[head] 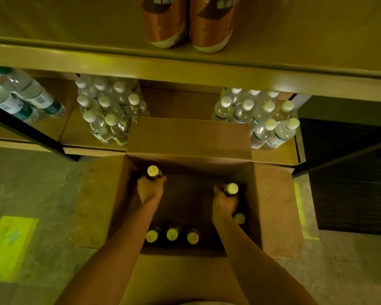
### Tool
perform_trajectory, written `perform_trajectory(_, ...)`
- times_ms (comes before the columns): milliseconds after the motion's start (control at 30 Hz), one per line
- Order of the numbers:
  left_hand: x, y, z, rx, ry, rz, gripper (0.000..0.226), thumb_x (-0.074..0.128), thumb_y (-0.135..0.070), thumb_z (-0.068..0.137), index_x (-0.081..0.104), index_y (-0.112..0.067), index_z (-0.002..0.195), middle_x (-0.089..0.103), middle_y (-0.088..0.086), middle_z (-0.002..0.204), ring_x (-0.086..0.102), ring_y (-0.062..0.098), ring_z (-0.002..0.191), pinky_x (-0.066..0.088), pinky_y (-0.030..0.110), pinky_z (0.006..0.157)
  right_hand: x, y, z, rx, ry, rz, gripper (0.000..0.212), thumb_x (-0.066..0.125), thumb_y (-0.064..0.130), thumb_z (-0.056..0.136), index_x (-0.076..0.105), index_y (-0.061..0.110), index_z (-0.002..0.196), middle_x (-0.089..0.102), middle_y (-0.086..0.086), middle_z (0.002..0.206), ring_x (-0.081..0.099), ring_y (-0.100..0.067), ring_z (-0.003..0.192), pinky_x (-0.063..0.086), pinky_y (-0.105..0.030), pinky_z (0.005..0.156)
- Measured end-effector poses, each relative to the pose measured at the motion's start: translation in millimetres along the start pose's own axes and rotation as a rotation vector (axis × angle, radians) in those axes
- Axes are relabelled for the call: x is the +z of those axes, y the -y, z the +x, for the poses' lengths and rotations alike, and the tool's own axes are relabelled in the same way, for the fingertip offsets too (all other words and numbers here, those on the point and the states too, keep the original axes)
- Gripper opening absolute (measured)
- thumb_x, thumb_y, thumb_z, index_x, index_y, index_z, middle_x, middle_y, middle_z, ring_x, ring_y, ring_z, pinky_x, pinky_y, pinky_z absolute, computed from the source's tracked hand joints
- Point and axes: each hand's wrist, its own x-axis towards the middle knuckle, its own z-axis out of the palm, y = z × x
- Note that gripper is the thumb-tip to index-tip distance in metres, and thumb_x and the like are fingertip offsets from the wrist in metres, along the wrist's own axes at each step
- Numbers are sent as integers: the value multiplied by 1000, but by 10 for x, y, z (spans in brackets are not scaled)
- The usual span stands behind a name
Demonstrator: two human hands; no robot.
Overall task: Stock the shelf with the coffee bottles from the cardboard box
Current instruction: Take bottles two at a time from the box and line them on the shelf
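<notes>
Coffee bottles (153, 172) within curled fingers (161, 179), both hands (150, 189), inside cardboard box (275, 208).

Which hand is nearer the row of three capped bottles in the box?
Left. The left hand grips a bottle directly beyond the row of three bottles; the right hand grips one off to the row's right.

Cardboard box (275, 208): open, flaps spread. Inside: two dark yellow-capped coffee bottles gripped upright, far-left (153, 172) and right (231, 189); three upright along near wall (172, 234). Shelf (185, 71) beyond box.
</notes>
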Motion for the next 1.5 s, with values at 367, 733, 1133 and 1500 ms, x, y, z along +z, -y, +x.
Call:
perform_trajectory(367,-399,-374,-969,419,214,-74,25,85,-28,70,66,-37,85,68,-18,81,62,-1,84,43,16,68,-539,494,-671,-363,230,-124,35,84,26,75,70,22,106,70,14,88,63,-2,85,46,-18,69)
perform_trajectory(733,-767,-1097,-1941,838,419,-228,38,84,-16,73,66,-45,89,72,-25,90,66,-8,91,49,9,75,-1282,1375,-1256,-696,367,-42,28,82,27,78,66,28,101,67,17,83,63,13,75,44,-1,58)
perform_trajectory(1133,-948,-2402,-2665,1163,395,-301,20,79,-13,77,68,-29,80,72,-14,75,67,-3,73,52,11,63,-1755,2714,-1663,-1097,268,122,27,79,20,80,71,18,106,75,9,95,71,-4,93,58,-28,85)
perform_trajectory(1500,-593,-3232,-2629,1077,295,-212,10,76,-28,73,71,-25,81,70,-12,77,64,2,77,50,25,68,-1526,3598,-1321,-1095,184,40,26,82,31,75,74,21,97,76,9,84,72,-7,80,61,-37,79)
